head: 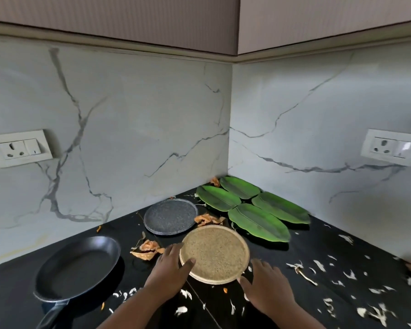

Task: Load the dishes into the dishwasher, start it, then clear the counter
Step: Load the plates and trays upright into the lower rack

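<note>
Counter [318, 238], black, in a corner of marble-look walls. Tan plate [214, 254] near the front, tilted, its near-left edge raised. Left hand [170, 269] grips that left rim: thumb lies on the plate's top face, fingers curl at the edge. Right hand [265, 284] sits just beside the plate's lower right rim, fingers spread and fairly straight, thumb tip at the rim; cannot tell if it touches.

Grey plate [170, 216] lies flat behind the tan one, apart from it. 4 green leaf plates [252, 210] fill the corner, lying side by side and touching. Black pan [77, 267] rests at the left, handle toward the viewer.

Orange peels [147, 249] lie between pan and tan plate; more peels between the 2 round plates and 1 piece at the corner wall. White scraps [318, 265] are scattered over the right and front of the counter. 1 socket [18, 148] on the left wall, another [393, 147] on the right wall.
</note>
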Motion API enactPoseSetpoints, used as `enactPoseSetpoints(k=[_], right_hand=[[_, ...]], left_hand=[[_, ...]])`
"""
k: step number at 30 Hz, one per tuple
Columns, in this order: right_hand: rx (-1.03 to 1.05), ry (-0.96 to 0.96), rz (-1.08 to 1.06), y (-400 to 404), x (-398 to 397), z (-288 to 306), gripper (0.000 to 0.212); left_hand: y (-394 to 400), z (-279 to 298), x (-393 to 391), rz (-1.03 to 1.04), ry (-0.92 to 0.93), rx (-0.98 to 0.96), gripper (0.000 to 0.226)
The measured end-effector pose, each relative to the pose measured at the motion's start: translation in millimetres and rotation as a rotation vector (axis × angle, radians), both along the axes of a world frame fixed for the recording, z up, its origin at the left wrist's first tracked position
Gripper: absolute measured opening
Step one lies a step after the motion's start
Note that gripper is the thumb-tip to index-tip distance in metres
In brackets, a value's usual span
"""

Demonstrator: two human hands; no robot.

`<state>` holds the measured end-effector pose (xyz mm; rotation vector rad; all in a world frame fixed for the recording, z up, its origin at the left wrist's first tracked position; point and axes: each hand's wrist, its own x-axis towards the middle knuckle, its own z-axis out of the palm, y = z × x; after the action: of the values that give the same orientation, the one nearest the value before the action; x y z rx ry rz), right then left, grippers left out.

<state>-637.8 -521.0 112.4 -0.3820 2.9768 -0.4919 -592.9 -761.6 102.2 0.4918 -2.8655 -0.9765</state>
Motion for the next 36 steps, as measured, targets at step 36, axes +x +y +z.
enactPoseSetpoints(k=[36], right_hand=[[-0.984, -0.704, -0.703, -43, -102, -4, 0.016]], left_hand=[[-167, -27, -189, 0.880, -0.130, 0.635, 0.073]])
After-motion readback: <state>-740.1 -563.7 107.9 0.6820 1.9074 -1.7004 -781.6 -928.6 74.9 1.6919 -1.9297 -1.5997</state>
